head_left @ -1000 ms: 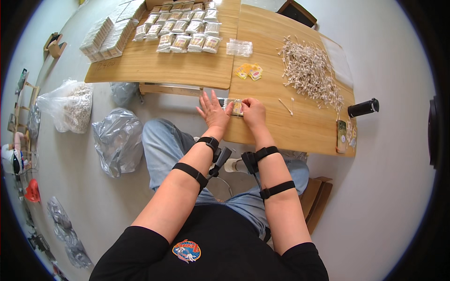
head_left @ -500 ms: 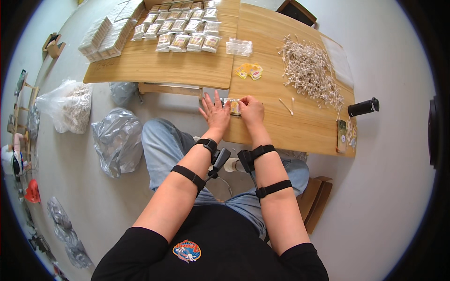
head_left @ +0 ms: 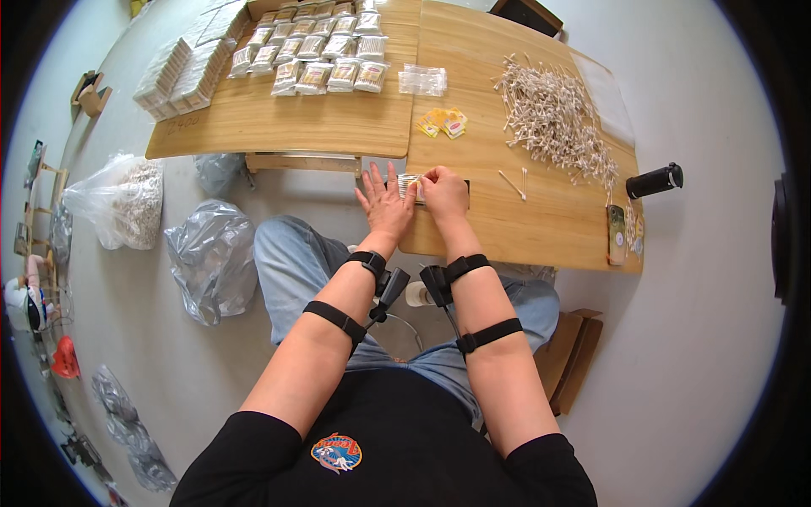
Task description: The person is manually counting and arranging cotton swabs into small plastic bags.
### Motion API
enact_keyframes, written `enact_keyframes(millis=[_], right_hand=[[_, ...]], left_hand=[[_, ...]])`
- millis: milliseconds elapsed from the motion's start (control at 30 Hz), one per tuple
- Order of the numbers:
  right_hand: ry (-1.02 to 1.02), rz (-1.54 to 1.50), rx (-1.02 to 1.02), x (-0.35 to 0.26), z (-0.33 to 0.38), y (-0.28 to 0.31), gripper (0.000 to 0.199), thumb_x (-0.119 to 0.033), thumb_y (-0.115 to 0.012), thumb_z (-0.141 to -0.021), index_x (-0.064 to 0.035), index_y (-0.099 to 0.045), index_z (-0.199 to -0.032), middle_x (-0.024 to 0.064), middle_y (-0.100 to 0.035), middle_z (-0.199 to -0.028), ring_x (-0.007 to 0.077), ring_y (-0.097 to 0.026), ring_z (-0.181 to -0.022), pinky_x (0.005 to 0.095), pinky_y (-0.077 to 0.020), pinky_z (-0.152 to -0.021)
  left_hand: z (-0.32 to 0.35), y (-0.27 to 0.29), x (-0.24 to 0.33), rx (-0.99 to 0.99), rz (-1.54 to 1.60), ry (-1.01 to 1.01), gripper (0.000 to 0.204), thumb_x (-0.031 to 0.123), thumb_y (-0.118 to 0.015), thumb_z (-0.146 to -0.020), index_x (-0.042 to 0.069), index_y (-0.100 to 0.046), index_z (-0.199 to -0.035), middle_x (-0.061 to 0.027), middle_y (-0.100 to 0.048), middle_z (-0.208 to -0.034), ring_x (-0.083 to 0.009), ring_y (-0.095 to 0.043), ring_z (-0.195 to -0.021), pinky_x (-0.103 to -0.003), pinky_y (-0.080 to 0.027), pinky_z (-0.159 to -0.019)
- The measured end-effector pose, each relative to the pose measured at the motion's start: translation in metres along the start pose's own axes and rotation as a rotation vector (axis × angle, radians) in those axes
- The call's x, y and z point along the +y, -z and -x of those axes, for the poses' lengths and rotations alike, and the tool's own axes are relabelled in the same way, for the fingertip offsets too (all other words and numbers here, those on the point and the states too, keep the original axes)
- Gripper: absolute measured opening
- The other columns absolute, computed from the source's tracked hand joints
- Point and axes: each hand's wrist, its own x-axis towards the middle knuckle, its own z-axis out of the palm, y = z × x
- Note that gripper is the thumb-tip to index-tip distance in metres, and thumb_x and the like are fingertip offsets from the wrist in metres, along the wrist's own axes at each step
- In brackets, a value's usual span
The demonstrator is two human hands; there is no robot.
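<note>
Hands point(head_left: 416, 196) on small clear packet point(head_left: 410, 186) near yellow labels point(head_left: 442, 123).

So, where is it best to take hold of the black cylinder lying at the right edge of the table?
Grip the black cylinder around its middle, coming from above. It lies on its side on the table, with nothing over it.

My wooden table point(head_left: 541, 228) carries rows of filled packets point(head_left: 312, 51), a clear bag point(head_left: 421, 80), yellow sachets point(head_left: 442, 123), a heap of cotton swabs point(head_left: 553, 122), two loose swabs point(head_left: 514, 180), a phone point(head_left: 616, 234) and a black cylinder point(head_left: 654, 180).
</note>
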Motion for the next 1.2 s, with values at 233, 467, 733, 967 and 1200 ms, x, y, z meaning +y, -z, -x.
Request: enact_keyframes(millis=[233,467,733,967,1200], right_hand=[[-0.022,-0.030,0.054,-0.002,0.003,0.006,0.016,-0.028,-0.069,-0.086,-0.0120,-0.073,-0.087,0.0108,-0.073,-0.090,0.0297,-0.070,-0.086,0.0410,-0.0544,-0.072],[0.594,0.321,0.124,0.029,0.028,0.016,0.038,-0.030,-0.056,-0.096,-0.0103,-0.064,-0.128,0.0091,-0.060,-0.135,0.0296,-0.050,-0.131,0.0437,-0.0405,-0.105],[0.587,0.438,0.107,0.047,0.032,0.009,0.058,-0.034,-0.049,-0.100,-0.0075,-0.038,-0.150,0.0122,-0.042,-0.153,0.0306,-0.036,-0.143,0.0485,-0.0264,-0.117],[0.047,0.278,0.542,0.122,0.000,0.097,0.043,-0.030,-0.073,-0.082,-0.0022,-0.056,-0.111,0.0192,-0.058,-0.109,0.0385,-0.055,-0.108,0.0486,-0.0447,-0.096],[0.099,0.357,0.411,0.135,-0.030,0.099,0.038,-0.030,-0.074,-0.082,-0.0037,-0.058,-0.104,0.0190,-0.059,-0.109,0.0366,-0.056,-0.108,0.0457,-0.0465,-0.093]], left_hand=[[0.000,-0.001,0.003,0.030,-0.008,0.016,0.079,0.061,-0.040,-0.098,0.012,-0.025,-0.157,-0.0215,-0.012,-0.164,-0.0410,-0.008,-0.151,-0.063,-0.001,-0.117],[-0.001,-0.004,0.003,0.056,-0.030,0.020,0.078,0.061,-0.043,-0.097,0.012,-0.029,-0.156,-0.0216,-0.014,-0.163,-0.0415,-0.010,-0.151,-0.064,-0.003,-0.117],[0.002,-0.001,0.004,0.171,-0.041,0.010,0.083,0.060,-0.047,-0.095,0.009,-0.024,-0.157,-0.0218,-0.013,-0.163,-0.0408,-0.009,-0.151,-0.064,-0.004,-0.117],[0.019,-0.006,0.037,0.293,-0.041,-0.496,0.071,0.040,-0.058,-0.096,0.009,-0.030,-0.154,-0.0180,-0.019,-0.162,-0.0388,-0.013,-0.151,-0.059,-0.009,-0.119],[0.050,-0.027,0.076,0.075,-0.159,-0.890,0.070,0.031,-0.063,-0.091,0.007,-0.035,-0.150,-0.0170,-0.026,-0.160,-0.0338,-0.019,-0.150,-0.052,-0.013,-0.121]])
